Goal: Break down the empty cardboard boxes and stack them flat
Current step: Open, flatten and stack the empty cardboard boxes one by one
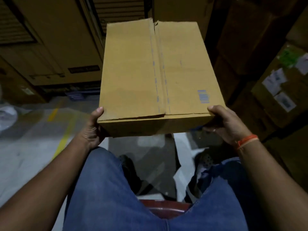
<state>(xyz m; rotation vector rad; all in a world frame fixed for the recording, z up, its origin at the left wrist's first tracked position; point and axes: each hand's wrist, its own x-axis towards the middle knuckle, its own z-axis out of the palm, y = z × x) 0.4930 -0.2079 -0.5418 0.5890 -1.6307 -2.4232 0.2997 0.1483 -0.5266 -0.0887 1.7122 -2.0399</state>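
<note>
A brown cardboard box [143, 72] is held in the air above my knees, still in its box shape, its top flaps closed along a centre seam with a blue barcode print near the right corner. My left hand [93, 125] grips the near left corner, thumb on top and fingers hidden under the box. My right hand [223, 124] grips the near right corner the same way, an orange thread band on its wrist.
I sit on a red seat [164, 210], legs in blue jeans. Tall stacked cartons [50, 47] stand at the left and more labelled cartons [275, 90] at the right. Grey floor with a yellow line [64, 139] lies to the left; white and dark sheets lie by my feet.
</note>
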